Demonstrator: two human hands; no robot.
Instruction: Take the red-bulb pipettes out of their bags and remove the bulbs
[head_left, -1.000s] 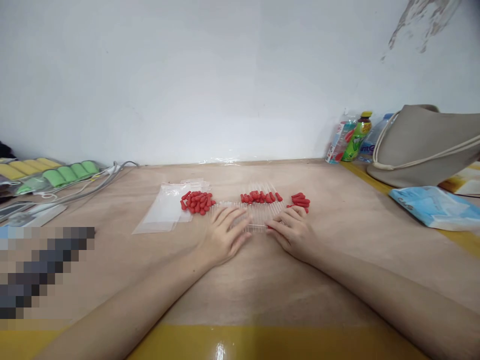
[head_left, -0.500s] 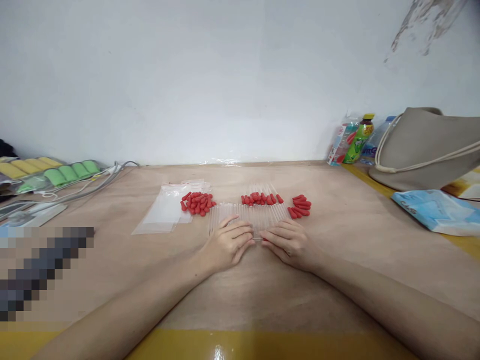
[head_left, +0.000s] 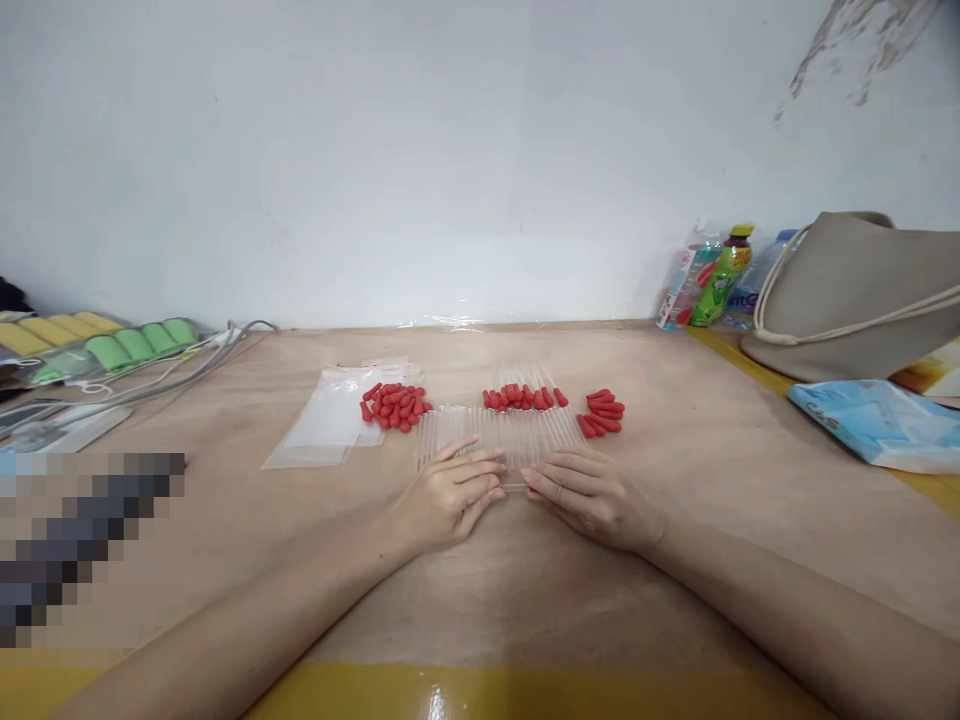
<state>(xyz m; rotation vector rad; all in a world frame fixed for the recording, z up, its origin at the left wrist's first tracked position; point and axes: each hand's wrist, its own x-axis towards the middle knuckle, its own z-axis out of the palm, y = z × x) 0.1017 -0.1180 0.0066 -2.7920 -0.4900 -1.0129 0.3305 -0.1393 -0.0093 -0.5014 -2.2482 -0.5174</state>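
A row of clear thin tubes point(head_left: 501, 433) lies side by side on the brown table point(head_left: 525, 580). My left hand point(head_left: 450, 493) rests flat at the row's near edge, fingers stretched toward the middle. My right hand point(head_left: 589, 492) mirrors it from the right, fingers flat, fingertips almost meeting the left ones. Beyond the tubes lie three groups of small red caps: a pile at the left point(head_left: 395, 405), a row on more tubes in the middle point(head_left: 521, 397), a small pile at the right point(head_left: 602, 411).
Clear plastic bags point(head_left: 330, 420) lie left of the caps. Bottles point(head_left: 712, 275), a beige bag point(head_left: 855, 300) and a blue packet point(head_left: 877, 420) sit at the right. Green and yellow rolls point(head_left: 112, 345) and cables point(head_left: 187, 370) lie at the far left.
Both hands have drawn back toward me from on top of the tubes to their near edge, and the fingertips have come closer together. More of the tube row shows.
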